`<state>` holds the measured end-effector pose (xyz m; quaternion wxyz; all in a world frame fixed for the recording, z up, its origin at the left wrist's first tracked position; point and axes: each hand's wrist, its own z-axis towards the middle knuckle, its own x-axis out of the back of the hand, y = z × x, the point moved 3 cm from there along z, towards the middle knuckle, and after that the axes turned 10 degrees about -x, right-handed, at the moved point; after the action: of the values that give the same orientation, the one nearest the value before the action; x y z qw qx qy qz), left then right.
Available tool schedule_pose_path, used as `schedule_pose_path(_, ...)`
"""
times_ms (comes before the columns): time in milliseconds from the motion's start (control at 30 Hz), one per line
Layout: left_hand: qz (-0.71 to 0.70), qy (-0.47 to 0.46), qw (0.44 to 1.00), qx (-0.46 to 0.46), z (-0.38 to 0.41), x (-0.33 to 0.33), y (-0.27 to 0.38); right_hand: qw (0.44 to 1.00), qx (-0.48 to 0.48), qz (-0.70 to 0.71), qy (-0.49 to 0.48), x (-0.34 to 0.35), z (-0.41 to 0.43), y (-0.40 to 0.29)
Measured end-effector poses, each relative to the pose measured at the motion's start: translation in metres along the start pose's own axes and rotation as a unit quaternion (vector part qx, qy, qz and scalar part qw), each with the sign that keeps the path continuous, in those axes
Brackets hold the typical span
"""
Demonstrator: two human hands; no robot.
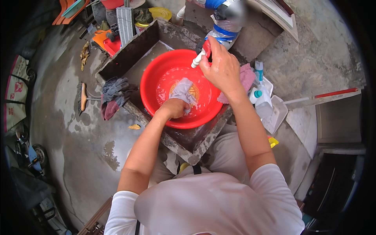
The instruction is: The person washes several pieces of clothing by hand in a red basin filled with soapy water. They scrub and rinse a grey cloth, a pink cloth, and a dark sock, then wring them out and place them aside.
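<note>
A red plastic basin [149, 85] rests in a rough concrete sink [176, 141] before me. Inside the basin my left hand [174, 108] grips a wet, pale lilac cloth [182, 88], which lies bunched over a yellow printed emblem on the bottom. Wet glints show around the cloth; how deep the water is I cannot tell. Above the basin's far right rim, my right hand [221, 64] has thumb and fingers around the red handle [207, 48] of a white plastic tap [197, 60]. No stream from its spout is plain to see.
Grey and maroon gloves [113, 94] hang over the sink's left edge, near a brush [83, 97]. A pink cloth [246, 77] lies right of the basin, beside plastic bottles [263, 101] and a white dustpan [276, 113]. Behind the tap stands a pipe wrapped in plastic and blue tape [224, 32].
</note>
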<state>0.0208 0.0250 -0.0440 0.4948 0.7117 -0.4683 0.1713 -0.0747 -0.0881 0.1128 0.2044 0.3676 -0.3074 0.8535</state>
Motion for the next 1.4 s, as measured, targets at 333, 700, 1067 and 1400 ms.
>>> schedule_pose_path(333,-0.039,0.049,0.998,-0.013,-0.001,0.005,-0.009,0.991,0.031,0.125,0.030,-0.006,-0.015,0.011)
schedule_pose_path(700,-0.491,0.221,0.829,-0.150,-0.023,0.047,-0.031,0.899,-0.040,0.059,-0.433,-0.116,-0.096,0.054)
schedule_pose_path(1067,-0.417,0.459,0.781,-0.080,-0.044,0.077,-0.069,0.712,-0.182,0.376,-0.563,-0.134,-0.071,0.093)
schedule_pose_path(1400,-0.067,0.548,0.824,0.128,-0.034,0.073,-0.085,0.831,-0.133,-0.022,-0.539,-0.166,-0.074,0.111)
